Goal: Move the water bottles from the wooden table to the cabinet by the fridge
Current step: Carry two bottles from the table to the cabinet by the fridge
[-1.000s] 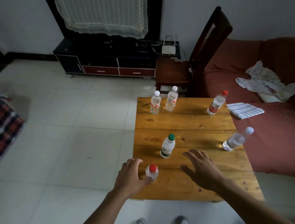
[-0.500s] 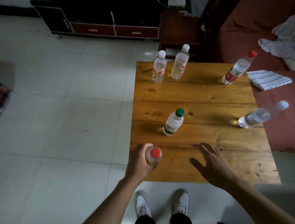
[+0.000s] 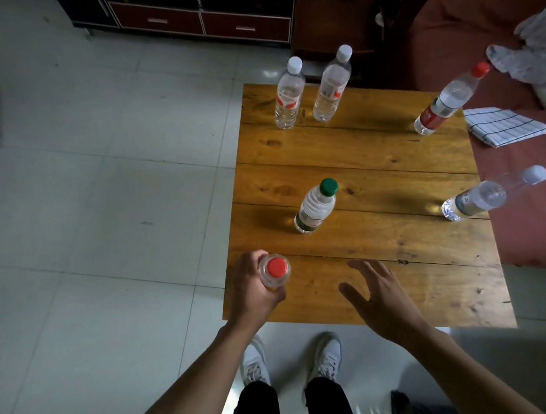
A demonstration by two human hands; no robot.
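The left hand (image 3: pixel 252 291) is wrapped around a clear red-capped bottle (image 3: pixel 274 270) at the worktop's (image 3: pixel 377 171) near left corner; only its cap and shoulder show from above, and whether its base touches the wood cannot be told. The right hand (image 3: pixel 380 299) hovers over the near edge, fingers spread, holding nothing.

Five more bottles stand upright on the wooden worktop, all clear plastic with water inside. A green-capped bottle (image 3: pixel 314 208) with a ribbed shoulder and a pale label stands left of the middle. Two white-capped bottles (image 3: pixel 288 95) (image 3: pixel 332 86) with red-and-white labels stand side by side at the far left corner. A red-label bottle (image 3: pixel 447 100) with a red cap is at the far right corner. A slim bottle (image 3: pixel 492 196) with a white cap stands at the right edge.
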